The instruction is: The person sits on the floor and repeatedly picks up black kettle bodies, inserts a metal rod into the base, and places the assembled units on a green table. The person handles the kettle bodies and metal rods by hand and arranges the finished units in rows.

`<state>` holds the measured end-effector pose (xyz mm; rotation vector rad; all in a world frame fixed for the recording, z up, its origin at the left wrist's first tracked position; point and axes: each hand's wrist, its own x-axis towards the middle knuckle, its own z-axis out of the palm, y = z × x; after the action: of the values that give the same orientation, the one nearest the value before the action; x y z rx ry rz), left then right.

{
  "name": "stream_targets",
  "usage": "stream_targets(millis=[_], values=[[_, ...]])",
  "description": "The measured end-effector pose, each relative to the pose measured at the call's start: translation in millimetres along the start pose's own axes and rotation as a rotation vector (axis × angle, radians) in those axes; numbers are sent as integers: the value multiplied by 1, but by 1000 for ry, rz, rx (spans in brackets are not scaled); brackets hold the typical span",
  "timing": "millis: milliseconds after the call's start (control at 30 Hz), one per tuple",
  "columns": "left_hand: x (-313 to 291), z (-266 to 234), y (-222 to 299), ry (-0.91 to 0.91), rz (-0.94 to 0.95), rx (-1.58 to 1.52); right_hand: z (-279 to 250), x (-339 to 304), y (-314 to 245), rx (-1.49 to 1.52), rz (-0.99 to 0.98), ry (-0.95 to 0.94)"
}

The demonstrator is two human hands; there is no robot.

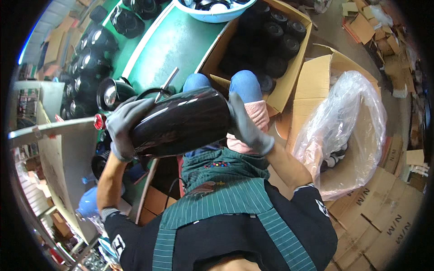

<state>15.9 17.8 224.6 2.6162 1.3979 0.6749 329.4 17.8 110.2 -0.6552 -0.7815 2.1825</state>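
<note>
A glossy black cylindrical vessel lies on its side above my lap, held between both hands. My left hand, in a grey glove, grips its left end, with the thumb side hidden behind it. The gloved palm of my right hand presses on the vessel's right end, fingers pointing up along it. Just beyond the left end are a curved black part and a thin metal rod; I cannot tell whether they join the vessel. A red round knob-like part shows beside my left hand.
A green work surface carries several black vessels at left and a light blue basin of parts. A carton with black round parts stands ahead. Right of me is a carton lined with a clear plastic bag; flattened cardboard lies nearby.
</note>
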Motion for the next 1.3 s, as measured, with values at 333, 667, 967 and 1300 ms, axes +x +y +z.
stream_targets(millis=[333,667,967,1300], values=[[-4,35,19,-37,-271,-355,-21,3,2,-458,-513,27],[-50,157,42,-166,-70,-385,-60,36,-91,-1066,-6,211],[-52,227,-137,-167,-842,56,-36,60,40,-962,-345,456],[52,115,-11,-619,-233,-630,-5,20,11,359,-275,580]])
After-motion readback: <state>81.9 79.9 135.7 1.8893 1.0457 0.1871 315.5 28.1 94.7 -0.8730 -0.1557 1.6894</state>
